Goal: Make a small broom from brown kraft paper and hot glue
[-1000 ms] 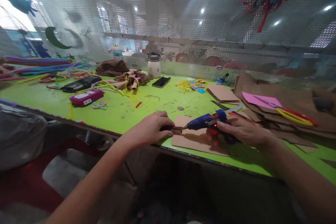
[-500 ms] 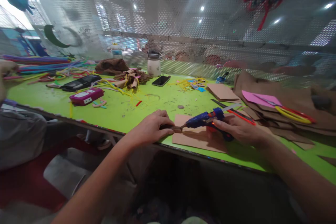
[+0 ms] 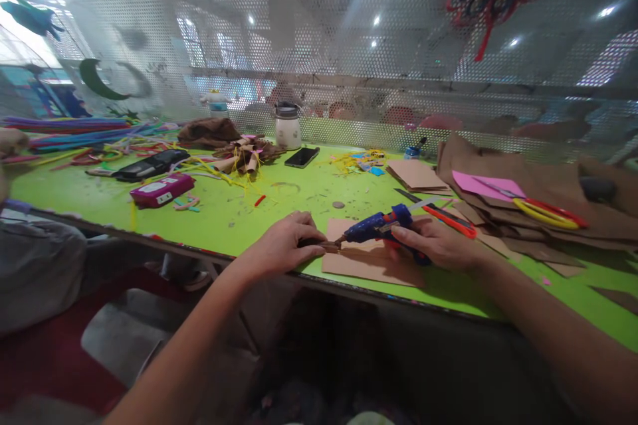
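Observation:
My right hand is wrapped round the handle of a blue glue gun. Its nozzle points left and touches a small brown rolled piece. My left hand pinches that brown piece at the near edge of the green table. Both hands rest over a flat sheet of brown cardboard lying on the table.
Red and yellow scissors lie on pink paper and brown sheets at the right. A black phone, a white jar, a pink case, cardboard rolls and coloured strips lie further back. A perforated metal screen closes the rear. Another person's sleeve shows far left.
Both hands and the glue gun have barely moved; the view has shifted slightly, so everything sits a little further left.

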Demonstrator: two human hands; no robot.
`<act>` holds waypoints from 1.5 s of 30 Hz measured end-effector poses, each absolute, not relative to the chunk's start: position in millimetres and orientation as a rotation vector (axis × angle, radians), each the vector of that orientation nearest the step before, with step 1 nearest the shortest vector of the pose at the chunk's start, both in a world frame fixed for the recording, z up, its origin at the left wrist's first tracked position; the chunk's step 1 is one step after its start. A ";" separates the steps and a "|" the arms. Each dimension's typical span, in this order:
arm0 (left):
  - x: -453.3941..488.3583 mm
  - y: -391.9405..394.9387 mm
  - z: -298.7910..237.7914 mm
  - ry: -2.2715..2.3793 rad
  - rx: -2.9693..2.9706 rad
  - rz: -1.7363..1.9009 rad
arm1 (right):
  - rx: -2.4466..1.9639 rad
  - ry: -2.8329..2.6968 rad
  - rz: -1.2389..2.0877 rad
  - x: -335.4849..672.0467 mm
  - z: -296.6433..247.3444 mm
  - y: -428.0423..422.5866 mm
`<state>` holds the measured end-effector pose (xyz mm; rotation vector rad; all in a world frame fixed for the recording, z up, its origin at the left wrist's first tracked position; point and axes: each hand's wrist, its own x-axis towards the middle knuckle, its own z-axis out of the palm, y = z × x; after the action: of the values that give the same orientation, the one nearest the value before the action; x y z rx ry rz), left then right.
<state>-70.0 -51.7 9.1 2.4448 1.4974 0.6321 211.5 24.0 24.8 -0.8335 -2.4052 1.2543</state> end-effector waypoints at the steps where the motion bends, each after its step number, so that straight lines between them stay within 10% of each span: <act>1: -70.1 -51.6 8.8 1.497 2.445 0.631 | -0.838 -2.405 1.250 211.4 24.8 24.0; 45: -67.7 -52.9 12.8 1.509 2.417 0.634 | -0.817 -2.449 1.189 205.1 22.4 24.2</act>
<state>-67.7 -52.9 12.8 2.4165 1.5091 0.6344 205.1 24.2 22.4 -0.8174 -2.4491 1.1887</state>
